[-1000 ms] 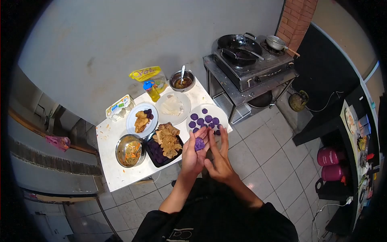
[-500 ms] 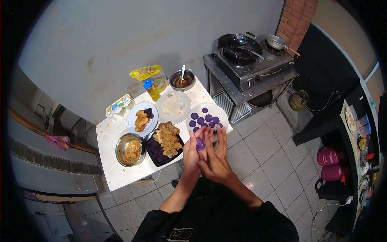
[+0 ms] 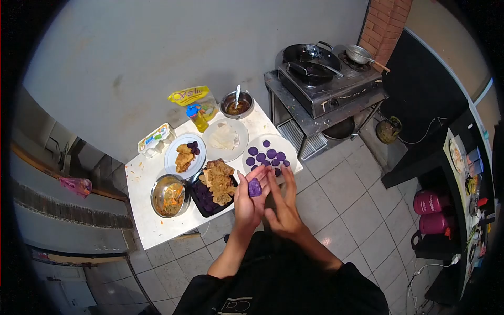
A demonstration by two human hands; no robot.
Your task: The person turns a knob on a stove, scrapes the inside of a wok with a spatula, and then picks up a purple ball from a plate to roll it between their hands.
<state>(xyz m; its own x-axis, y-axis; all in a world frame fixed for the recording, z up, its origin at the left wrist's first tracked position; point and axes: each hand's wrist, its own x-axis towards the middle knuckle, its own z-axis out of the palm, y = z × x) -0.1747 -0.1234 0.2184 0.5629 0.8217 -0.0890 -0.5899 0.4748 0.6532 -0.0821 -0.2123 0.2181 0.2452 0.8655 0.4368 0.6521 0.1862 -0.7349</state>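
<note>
A lump of purple dough (image 3: 255, 188) with a flattened, squarish shape rests on the upturned palm of my left hand (image 3: 245, 207). My right hand (image 3: 286, 214) is just to the right, its fingers stretched out and apart, with nothing held in it. Beyond my fingertips is a white plate (image 3: 287, 145) bearing several round purple balls (image 3: 271, 153); my hands cover its near edge. Left of my hands stands a black tray (image 3: 212, 214) with purple dough (image 3: 205, 199) and fried golden-brown pieces (image 3: 219, 184).
The white table (image 3: 144, 226) also bears a steel bowl of filling (image 3: 173, 197), a plate of fried food (image 3: 185, 157), a plate of pale wrappers (image 3: 227, 137), an egg carton (image 3: 156, 139), a blue-capped bottle (image 3: 198, 118) and a sauce bowl (image 3: 239, 106). A stove (image 3: 336, 94) with a wok (image 3: 310, 55) stands right.
My right hand has drawn back to the right, off the dough. The dough on my left palm is now more exposed and looks flatter.
</note>
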